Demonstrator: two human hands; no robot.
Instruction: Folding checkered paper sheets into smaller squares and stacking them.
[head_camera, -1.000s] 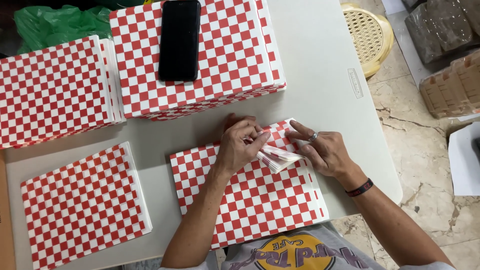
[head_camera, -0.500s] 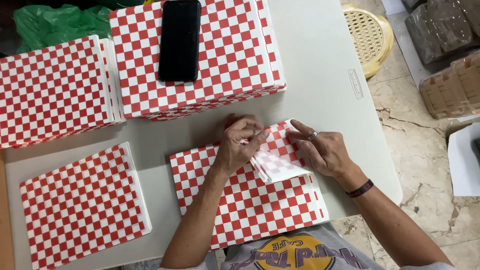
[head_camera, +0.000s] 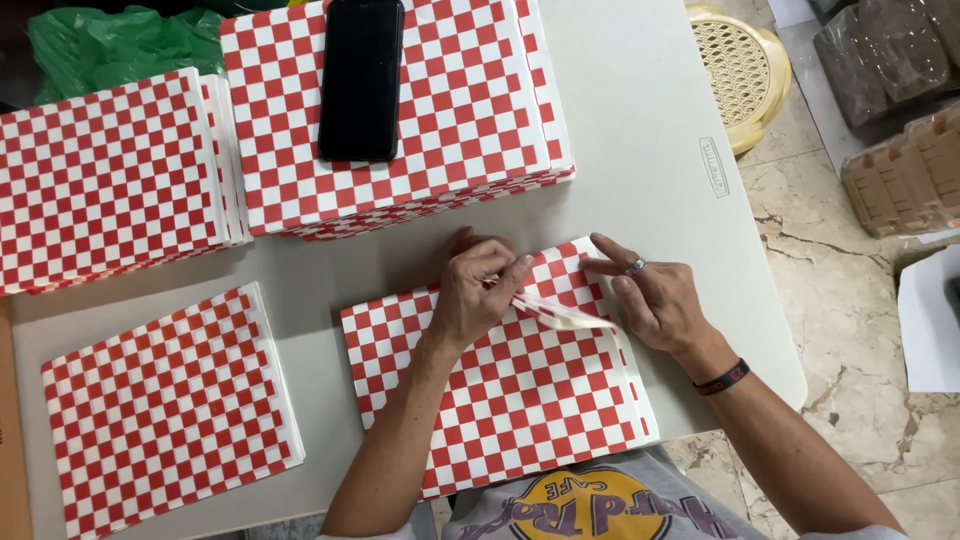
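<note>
The red-and-white checkered sheet (head_camera: 500, 400) lies flat on the pale surface (head_camera: 640, 130) directly in front of the person, slightly rotated so its long axis runs from near left to far right; its upper right corner is lifted and folded over into a narrow flap (head_camera: 560, 312) that points right and a little toward the person, seen nearly edge-on. The left hand (head_camera: 478, 290) pinches the inner end of that flap between thumb and fingertips, knuckles bent; the right hand (head_camera: 655, 300) is loosely spread with fingers extended, index finger pointing left toward the fold, its fingertips just beside the flap's outer end, and whether it touches the paper cannot be told; a ring and a dark wristband (head_camera: 722, 377) show on it. Half a second ago the folded corner stood as a broader triangle between the hands; now it is flattened into a thin strip and the right hand sits further right. Beyond the sheet stands a thick stack of checkered sheets (head_camera: 470, 120) carrying a black phone (head_camera: 360, 78); another stack (head_camera: 105, 175) lies far left, and a thinner pile (head_camera: 165, 410) lies near left, well apart from the hands.
</note>
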